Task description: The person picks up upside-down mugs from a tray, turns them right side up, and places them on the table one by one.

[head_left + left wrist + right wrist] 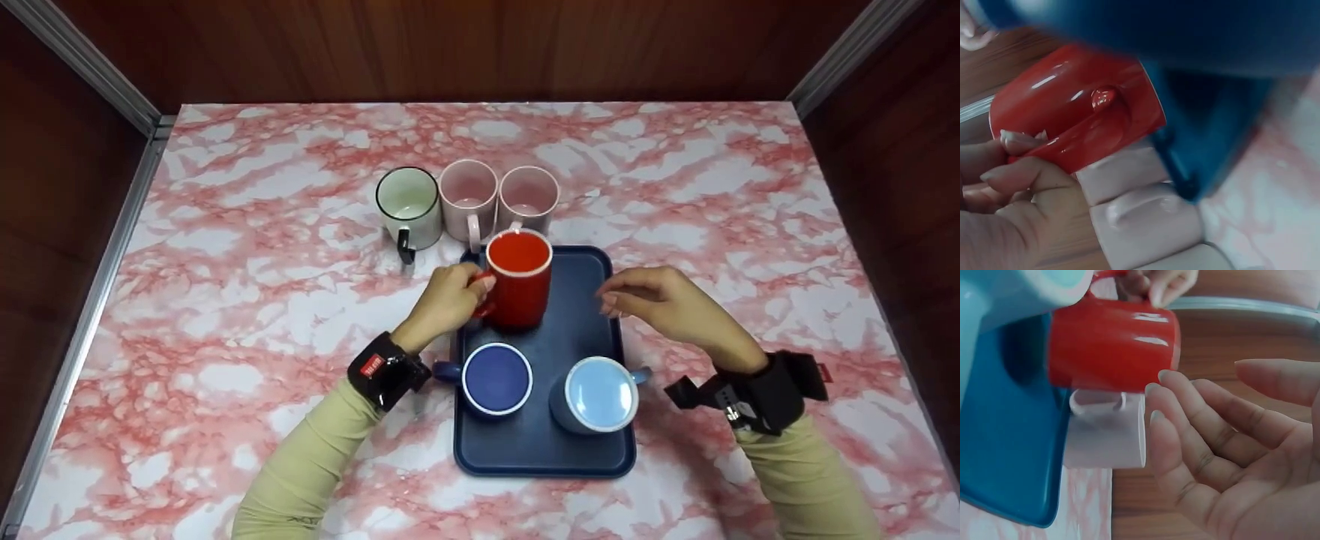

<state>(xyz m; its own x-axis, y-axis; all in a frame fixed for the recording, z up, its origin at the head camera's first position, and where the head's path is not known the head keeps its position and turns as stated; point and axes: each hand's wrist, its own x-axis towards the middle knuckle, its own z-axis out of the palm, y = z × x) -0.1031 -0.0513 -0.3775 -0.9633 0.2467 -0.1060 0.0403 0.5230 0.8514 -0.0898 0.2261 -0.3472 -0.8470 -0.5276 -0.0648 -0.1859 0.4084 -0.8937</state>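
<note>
My left hand (450,298) grips the handle of a red mug (520,289), thumb and fingers pinching it. The mug is upright over the far left part of a dark blue tray (545,456). To the right of the mug, my right hand (664,304) hovers by the tray's right edge, fingers loosely bent and holding nothing. On the near half of the tray stand a dark blue mug (497,380), handle to the left, and a light blue mug (598,396), handle to the right. The right wrist view shows the red mug (1112,346) beyond my fingertips (1154,391).
Behind the tray three mugs stand in a row: a pale green one (411,206) with a black rim and handle, and two pink ones, the middle mug (469,199) and the right mug (529,196). Brown wooden panels (480,49) border the pink marbled tabletop (262,225).
</note>
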